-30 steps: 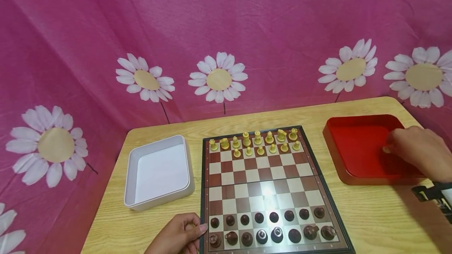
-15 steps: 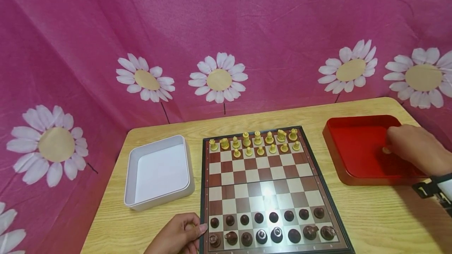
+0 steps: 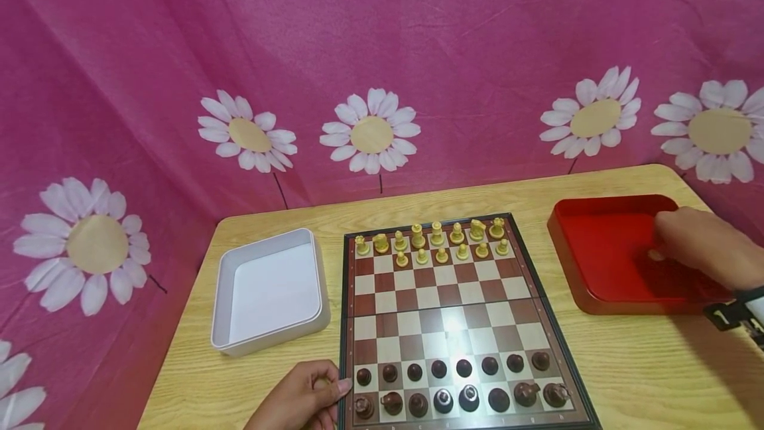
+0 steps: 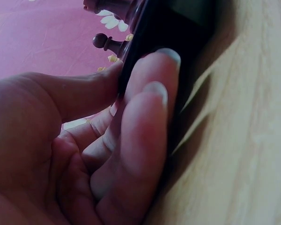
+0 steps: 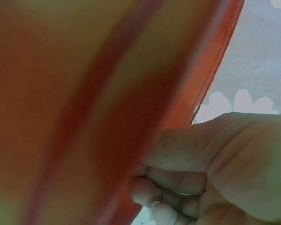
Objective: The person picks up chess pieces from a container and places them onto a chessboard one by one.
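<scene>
A folding chessboard [image 3: 447, 324] lies on the table with dark pieces along its near side and pale yellow ones along its far side. My left hand [image 3: 307, 393] grips the board's left edge near the front corner. In the left wrist view, the thumb [image 4: 86, 93] lies on the board's top edge and the curled fingers [image 4: 145, 131] are against its side. Over at the right, my right hand [image 3: 707, 244] reaches down into a red tray [image 3: 615, 204], fingers bent. The tray wall partly blocks the right wrist view, so whether the fingertips hold anything is hidden.
To the board's left stands a white tray [image 3: 221, 304] with nothing seen inside. A pink curtain [image 3: 465, 85] with daisies hangs behind the wooden table [image 3: 197, 377]. A dark pawn [image 4: 105, 42] stands near the left thumb.
My right hand has shifted slightly within the red tray, staying low. The left hand and the chess pieces have kept their places.
</scene>
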`<action>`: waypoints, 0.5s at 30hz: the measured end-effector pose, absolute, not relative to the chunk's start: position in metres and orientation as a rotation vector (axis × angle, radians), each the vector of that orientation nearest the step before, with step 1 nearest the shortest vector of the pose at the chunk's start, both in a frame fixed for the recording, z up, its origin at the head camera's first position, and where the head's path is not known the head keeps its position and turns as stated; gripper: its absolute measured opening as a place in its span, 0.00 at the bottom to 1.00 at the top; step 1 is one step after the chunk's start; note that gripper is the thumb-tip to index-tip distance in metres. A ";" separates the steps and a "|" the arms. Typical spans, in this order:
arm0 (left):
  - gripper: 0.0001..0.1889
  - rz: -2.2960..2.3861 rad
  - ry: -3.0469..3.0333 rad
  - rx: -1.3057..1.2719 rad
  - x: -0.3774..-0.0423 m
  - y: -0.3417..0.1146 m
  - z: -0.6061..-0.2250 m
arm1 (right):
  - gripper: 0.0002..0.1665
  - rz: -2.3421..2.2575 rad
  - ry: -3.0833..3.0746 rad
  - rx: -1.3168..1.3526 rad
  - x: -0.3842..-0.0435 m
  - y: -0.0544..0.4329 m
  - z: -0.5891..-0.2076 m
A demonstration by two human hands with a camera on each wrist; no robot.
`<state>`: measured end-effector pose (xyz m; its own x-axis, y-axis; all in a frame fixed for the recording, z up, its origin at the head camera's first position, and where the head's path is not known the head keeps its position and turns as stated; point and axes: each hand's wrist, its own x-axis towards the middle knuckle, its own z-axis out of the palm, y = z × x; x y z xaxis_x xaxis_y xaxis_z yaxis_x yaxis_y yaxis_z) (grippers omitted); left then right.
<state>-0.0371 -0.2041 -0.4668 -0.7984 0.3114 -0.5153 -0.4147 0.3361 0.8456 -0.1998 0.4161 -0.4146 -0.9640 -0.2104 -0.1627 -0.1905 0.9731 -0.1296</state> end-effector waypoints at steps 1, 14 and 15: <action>0.16 1.515 1.985 -0.090 -0.037 -0.204 -0.467 | 0.11 -0.168 2.942 -0.304 -0.201 0.417 -0.415; 0.16 1.506 1.990 -0.099 -0.038 -0.205 -0.468 | 0.09 -0.129 2.891 -0.252 -0.206 0.407 -0.392; 0.16 1.505 1.988 -0.101 -0.037 -0.205 -0.468 | 0.08 -0.140 2.883 -0.241 -0.206 0.405 -0.389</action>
